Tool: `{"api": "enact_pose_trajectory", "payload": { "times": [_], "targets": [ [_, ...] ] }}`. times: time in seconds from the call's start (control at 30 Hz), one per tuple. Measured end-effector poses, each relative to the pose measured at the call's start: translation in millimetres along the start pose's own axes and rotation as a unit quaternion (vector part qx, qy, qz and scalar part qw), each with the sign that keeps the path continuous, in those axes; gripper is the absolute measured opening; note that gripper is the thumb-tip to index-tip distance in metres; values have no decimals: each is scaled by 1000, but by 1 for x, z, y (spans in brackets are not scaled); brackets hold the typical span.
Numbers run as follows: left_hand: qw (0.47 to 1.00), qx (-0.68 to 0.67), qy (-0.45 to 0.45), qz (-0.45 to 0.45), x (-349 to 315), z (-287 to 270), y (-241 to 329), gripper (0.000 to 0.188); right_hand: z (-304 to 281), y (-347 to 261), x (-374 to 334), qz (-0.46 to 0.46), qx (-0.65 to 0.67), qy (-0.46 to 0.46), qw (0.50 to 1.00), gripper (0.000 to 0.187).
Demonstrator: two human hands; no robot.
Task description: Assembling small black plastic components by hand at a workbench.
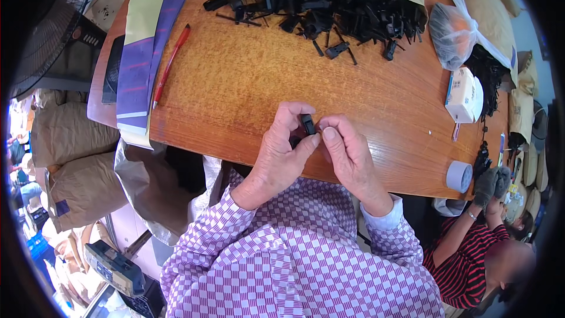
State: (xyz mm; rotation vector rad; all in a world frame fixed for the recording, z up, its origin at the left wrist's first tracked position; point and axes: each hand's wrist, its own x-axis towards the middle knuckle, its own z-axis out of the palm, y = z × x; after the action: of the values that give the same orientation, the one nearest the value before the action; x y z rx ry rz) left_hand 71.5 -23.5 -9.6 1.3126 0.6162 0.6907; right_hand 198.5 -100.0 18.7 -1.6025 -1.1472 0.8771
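Between the thumb and index finger of my left hand [276,150] is a small black plastic part [308,123], held just over the table's near edge. My right hand [348,153] is close against it, thumb and index finger pinched together at the part's right side. Whether those right fingertips hold a piece of their own is hidden. Across the wooden table [235,82], a large heap of similar black plastic parts [329,0] lies at the far side. A few loose black parts [337,50] are strewn along its near edge.
Purple-and-yellow printed sheets [138,65] and a red pen [172,65] lie on the left. At the right are a knotted plastic bag [452,32], a tissue pack [462,97] and a tape roll [458,176]. A gloved co-worker [471,253] sits beyond. A fan [50,23] stands far left.
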Motion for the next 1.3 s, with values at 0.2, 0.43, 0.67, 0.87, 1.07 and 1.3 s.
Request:
{"api": "enact_pose_trajectory", "payload": {
  "times": [0.2,0.43,0.67,0.87,1.07,1.3],
  "targets": [
    [990,140,25,20,-6,-16,11,39,16,-7,9,-12,-61,-40,997,16],
    [974,207,59,69,-11,-28,7,39,36,-11,16,-15,-99,-39,994,11],
    [939,292,88,160,-7,-34,6,37,47,0,19,-24,-83,-20,996,11],
    [977,172,63,106,-9,-27,8,37,35,-1,16,-62,-10,-20,998,15],
    [936,-329,23,-121,2,-30,29,29,17,8,8,101,191,-10,976,15],
    [951,-239,-9,-197,1,-15,25,38,-3,22,9,78,290,-23,954,20]
  ]
}}
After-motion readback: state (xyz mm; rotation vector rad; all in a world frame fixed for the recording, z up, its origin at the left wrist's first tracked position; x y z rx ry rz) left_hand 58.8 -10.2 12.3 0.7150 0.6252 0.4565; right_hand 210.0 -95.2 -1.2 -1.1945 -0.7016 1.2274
